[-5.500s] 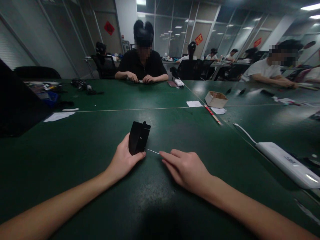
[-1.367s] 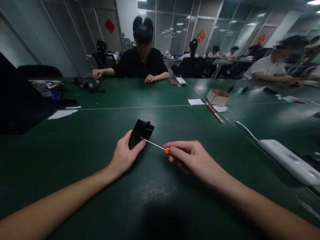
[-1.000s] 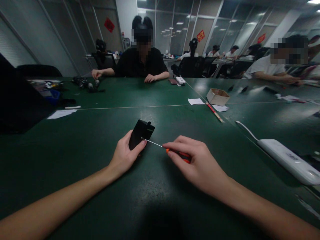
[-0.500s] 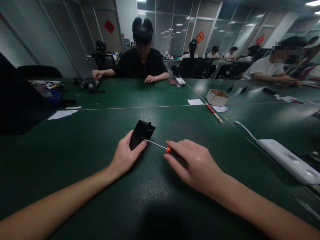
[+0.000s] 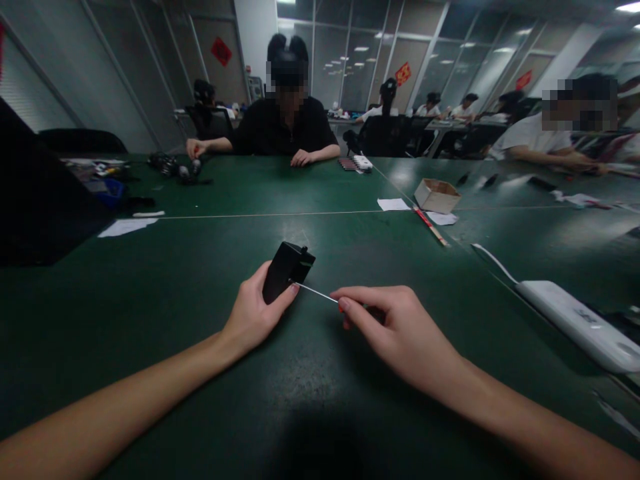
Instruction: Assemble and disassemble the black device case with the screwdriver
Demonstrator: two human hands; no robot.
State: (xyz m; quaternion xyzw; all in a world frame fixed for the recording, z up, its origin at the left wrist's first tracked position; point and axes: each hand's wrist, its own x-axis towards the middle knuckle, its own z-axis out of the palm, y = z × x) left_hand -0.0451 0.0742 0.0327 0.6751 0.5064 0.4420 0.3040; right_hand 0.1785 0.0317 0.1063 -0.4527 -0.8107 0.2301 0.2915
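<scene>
My left hand (image 5: 257, 307) is wrapped round a black box-shaped object (image 5: 286, 267), tilted above the green table (image 5: 195, 393). A small knob sticks up from its far right corner. My right hand (image 5: 387, 317) is closed on the orange handle of a screwdriver (image 5: 320, 293), most of which the fingers hide. The thin metal shaft runs left, and its tip meets the black object close to my left thumb. What the tip sits in is too small to make out.
A white power strip (image 5: 575, 320) lies at the right. Beyond are a small open box (image 5: 437, 195), a red-striped stick (image 5: 430, 227) and paper sheets (image 5: 127, 227). A person in black (image 5: 285, 127) sits across the table, hands on it. A dark shape (image 5: 35, 200) fills the left edge.
My right hand's fingers have turned and closed on the screwdriver handle, covering more of it. The shaft tip stays at the black object. The whole view has shifted slightly.
</scene>
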